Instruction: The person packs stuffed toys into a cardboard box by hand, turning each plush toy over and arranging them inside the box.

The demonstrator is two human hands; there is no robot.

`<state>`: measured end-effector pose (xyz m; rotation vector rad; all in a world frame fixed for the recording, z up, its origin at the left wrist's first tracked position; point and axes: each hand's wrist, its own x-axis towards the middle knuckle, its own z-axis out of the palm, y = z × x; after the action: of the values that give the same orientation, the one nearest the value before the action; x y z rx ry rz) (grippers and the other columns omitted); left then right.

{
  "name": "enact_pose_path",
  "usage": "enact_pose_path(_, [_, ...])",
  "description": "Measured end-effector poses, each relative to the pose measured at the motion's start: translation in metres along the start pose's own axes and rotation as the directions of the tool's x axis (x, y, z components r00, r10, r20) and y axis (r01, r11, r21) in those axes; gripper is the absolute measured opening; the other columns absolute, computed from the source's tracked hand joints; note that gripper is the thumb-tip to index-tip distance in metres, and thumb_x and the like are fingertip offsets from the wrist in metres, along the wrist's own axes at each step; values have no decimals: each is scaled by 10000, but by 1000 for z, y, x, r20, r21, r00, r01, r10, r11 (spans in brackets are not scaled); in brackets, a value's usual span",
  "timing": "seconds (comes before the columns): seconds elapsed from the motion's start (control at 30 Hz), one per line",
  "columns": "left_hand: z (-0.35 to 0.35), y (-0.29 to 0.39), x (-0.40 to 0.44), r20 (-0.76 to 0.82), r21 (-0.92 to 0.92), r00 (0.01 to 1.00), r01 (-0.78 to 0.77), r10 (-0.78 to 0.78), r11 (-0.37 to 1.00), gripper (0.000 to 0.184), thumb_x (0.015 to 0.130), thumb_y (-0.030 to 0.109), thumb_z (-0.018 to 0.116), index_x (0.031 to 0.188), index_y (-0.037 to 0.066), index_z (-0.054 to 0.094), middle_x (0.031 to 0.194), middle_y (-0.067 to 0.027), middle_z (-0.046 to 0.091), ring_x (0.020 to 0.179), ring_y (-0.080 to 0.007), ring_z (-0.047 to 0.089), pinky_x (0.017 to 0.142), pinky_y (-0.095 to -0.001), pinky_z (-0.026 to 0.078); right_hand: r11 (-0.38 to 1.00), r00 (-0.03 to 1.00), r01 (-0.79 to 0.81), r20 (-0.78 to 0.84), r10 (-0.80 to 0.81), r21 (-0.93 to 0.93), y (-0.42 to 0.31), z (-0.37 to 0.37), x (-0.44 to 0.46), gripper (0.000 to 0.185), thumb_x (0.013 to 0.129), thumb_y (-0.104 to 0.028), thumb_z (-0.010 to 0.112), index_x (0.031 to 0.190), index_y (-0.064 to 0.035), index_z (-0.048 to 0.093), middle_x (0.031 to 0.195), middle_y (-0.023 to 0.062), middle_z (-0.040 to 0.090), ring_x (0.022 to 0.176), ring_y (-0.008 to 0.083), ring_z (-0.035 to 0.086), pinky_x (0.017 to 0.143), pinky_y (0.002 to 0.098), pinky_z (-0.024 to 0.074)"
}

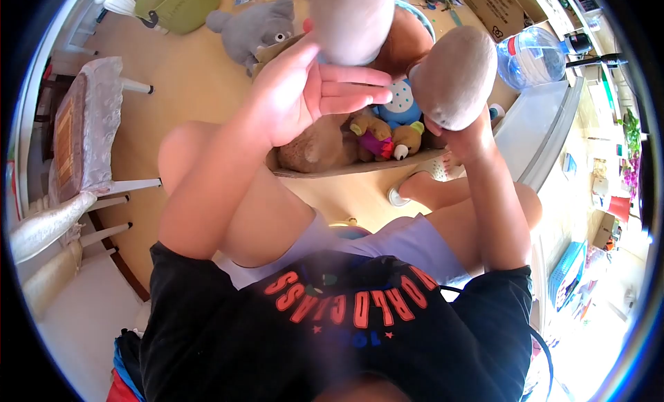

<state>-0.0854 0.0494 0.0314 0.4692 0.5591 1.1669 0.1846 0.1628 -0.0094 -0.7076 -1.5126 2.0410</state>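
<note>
A brown plush toy (407, 44) with two large, rounded pale-grey ends, which look like its feet, is held up in front of me. My left hand (297, 94) is beside and just under the left pale end, its fingers stretched out and palm visible. I cannot tell whether it touches the toy. My right hand (465, 134) is behind the right pale end and grips it; most of its fingers are hidden. Below both hands, a cardboard box (346, 172) holds several plush toys, among them a small bear (408, 139), a blue dotted toy (397, 103) and a brown furry one (311, 147).
A grey plush toy (256, 32) lies on the floor beyond the box. A green basket (181, 8) stands at the upper left, a covered chair (90, 125) at the left. On the right are a large water bottle (543, 58) and another cardboard box (501, 11).
</note>
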Motion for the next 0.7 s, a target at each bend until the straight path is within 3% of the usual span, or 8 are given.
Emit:
enact_pose_path(0.1, [14,3,-1,-175,419,983,26,53,908,487,1052,204,346,1448,-79,322,1275,-349,589,1131,-360,672,893,-380,609,958,985,44,-148,-89,-284,0,5,-5,452,1015,-325,518,1352,-23,519,1123,134,660,872,174,646,699,320,519])
enact_pose_path(0.27, [7,-20,5,31,784,954,-208,298,585,709,860,214,776,1406,-36,399,1194,-112,603,1085,-190,612,949,-349,522,983,995,87,-67,-77,163,-2,28,-2,540,1033,-370,508,1461,-51,424,1374,118,561,1190,233,604,956,397,538])
enact_pose_path(0.4, [23,-8,-2,-73,937,931,-59,357,344,768,897,418,745,1418,-23,393,1318,-120,548,1207,-240,576,968,-367,526,953,983,-69,-141,115,296,-23,38,-2,476,1063,-281,450,1453,-8,428,1380,150,556,1201,257,615,976,398,543])
enact_pose_path(0.47, [24,-8,-4,-195,738,934,-61,299,672,784,911,472,707,1418,-38,395,1348,-134,533,1218,-261,580,938,-405,557,959,963,-77,-228,142,273,-26,43,-3,384,1065,-161,424,1403,2,506,1347,154,581,1166,269,641,959,366,539])
enact_pose_path(0.5, [25,-8,-4,-244,595,936,-62,253,801,795,918,499,688,1417,-46,396,1364,-142,526,1224,-272,581,923,-425,572,993,954,70,-285,-94,-94,-21,41,-1,365,1063,-141,421,1381,-7,537,1336,154,588,1154,278,646,954,358,534])
enact_pose_path(0.57, [26,-11,-2,-257,624,927,-57,274,780,703,947,469,641,1403,-27,440,1346,-147,560,1198,-281,607,876,-472,601,611,834,268,-138,-534,-745,-8,34,5,343,1058,-101,413,1337,-24,597,1313,153,602,1132,297,658,943,343,526])
enact_pose_path(0.6, [26,-14,-1,-265,624,913,-82,309,777,662,954,443,631,1391,-24,457,1326,-145,577,1193,-280,613,876,-472,601,532,812,247,-127,-570,-810,-13,44,2,382,972,36,453,1288,-44,651,1403,170,553,1214,317,616,951,334,508])
enact_pose_path(0.7, [9,-18,2,-322,532,870,-160,374,831,520,950,340,632,1325,-6,534,1252,-139,619,1136,-270,641,852,-447,607,341,767,339,48,-640,-877,-27,64,-8,506,852,140,478,1285,-49,661,1512,178,466,1333,312,534,991,330,492])
